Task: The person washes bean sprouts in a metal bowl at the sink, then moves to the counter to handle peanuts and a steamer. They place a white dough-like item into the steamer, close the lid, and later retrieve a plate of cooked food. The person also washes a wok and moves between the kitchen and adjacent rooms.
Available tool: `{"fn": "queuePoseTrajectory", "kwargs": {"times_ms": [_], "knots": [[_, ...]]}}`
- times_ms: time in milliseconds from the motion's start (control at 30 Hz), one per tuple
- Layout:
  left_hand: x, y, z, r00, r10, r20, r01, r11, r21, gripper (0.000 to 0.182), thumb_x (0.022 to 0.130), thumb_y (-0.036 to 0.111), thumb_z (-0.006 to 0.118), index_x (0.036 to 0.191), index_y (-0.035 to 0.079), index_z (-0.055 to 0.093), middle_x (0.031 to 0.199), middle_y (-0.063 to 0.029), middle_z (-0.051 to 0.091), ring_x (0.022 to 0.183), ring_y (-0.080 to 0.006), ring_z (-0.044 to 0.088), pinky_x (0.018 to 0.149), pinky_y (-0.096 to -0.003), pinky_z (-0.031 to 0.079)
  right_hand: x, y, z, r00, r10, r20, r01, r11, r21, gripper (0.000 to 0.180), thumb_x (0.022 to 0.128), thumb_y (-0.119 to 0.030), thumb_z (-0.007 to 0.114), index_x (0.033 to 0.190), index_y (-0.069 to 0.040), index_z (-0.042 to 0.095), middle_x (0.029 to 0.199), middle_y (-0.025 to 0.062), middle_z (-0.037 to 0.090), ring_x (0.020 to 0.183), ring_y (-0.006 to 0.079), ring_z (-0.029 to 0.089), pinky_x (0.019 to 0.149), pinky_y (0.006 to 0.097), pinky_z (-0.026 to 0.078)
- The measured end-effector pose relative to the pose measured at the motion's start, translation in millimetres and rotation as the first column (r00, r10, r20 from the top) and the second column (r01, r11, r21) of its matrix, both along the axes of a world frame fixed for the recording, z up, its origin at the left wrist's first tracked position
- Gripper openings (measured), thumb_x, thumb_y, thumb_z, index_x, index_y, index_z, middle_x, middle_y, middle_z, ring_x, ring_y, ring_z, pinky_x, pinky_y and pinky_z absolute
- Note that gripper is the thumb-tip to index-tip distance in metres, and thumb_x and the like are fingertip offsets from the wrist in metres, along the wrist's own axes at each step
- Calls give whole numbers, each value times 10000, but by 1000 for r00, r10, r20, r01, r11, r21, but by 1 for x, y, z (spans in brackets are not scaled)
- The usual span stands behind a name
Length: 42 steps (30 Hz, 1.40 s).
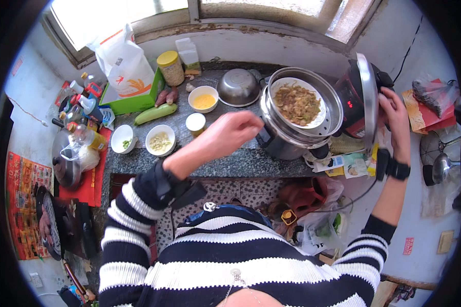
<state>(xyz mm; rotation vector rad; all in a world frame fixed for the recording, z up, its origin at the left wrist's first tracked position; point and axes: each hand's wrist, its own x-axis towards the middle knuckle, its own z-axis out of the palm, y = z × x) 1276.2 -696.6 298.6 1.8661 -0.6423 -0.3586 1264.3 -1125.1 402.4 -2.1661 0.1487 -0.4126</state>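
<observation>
A white plate of cooked shredded food (297, 103) sits in a perforated steel steamer tray (332, 109), which rests on a steel pot with black handles (288, 147). My left hand (240, 126) is just left of the pot's rim, its fingers bent and blurred; whether they touch anything is unclear. On the right, my right hand (393, 105) grips a steel lid (365, 99) that stands on edge, seen nearly side-on. Behind the lid is a dark red electric cooker (347, 101) with a lit display, partly hidden.
Left of the pot stand an upturned steel bowl (239, 87), a bowl of beaten egg (203, 99), a white-lidded jar (196, 122), a bowl of chopped garlic (160, 141) and a bowl of chopped greens (123, 139). A green gourd (155, 114) and bottles lie beyond. Packets (342, 165) line the counter's front right.
</observation>
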Motion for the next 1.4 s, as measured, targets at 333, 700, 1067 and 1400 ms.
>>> {"fn": "queuePoseTrajectory", "kwargs": {"times_ms": [333, 700, 1067, 1400], "knots": [[167, -155, 8, 692, -395, 604, -19, 827, 563, 259, 808, 46, 574, 1042, 49, 683, 991, -183, 682, 1000, -371, 630, 855, -451, 498, -154, -33, -82, 971, -238, -25, 238, 971, 9, 438, 880, -143, 690, 1271, 14, 572, 1002, 47, 608, 866, 115, 581, 749, 258, 501], [235, -225, -29, 533, -679, 505, 150, 663, 733, 277, 802, 230, 683, 1003, 41, 691, 1006, -162, 691, 979, -339, 649, 836, -415, 518, -214, -26, -121, 892, -435, -122, 438, 899, 3, 428, 851, -142, 702, 1233, 20, 598, 1026, 76, 622, 865, 145, 581, 752, 279, 495], [251, -200, 0, 914, -353, -202, 401, 705, 585, 231, 807, 0, 553, 1000, -38, 674, 869, -102, 663, 743, -209, 643, 660, -342, 546, -194, -15, -143, 905, -378, -196, 410, 899, 157, 426, 868, -88, 687, 1264, 17, 575, 1102, 78, 619, 919, 137, 594, 792, 277, 505], [228, -90, 21, 984, -177, 6, 171, 959, 228, 260, 884, 72, 588, 1094, -67, 652, 967, -147, 668, 851, -242, 676, 804, -318, 578, -158, -3, -124, 934, -294, -203, 326, 934, 148, 440, 917, -77, 644, 1334, 0, 524, 1155, 92, 606, 974, 154, 598, 814, 275, 509]]}}
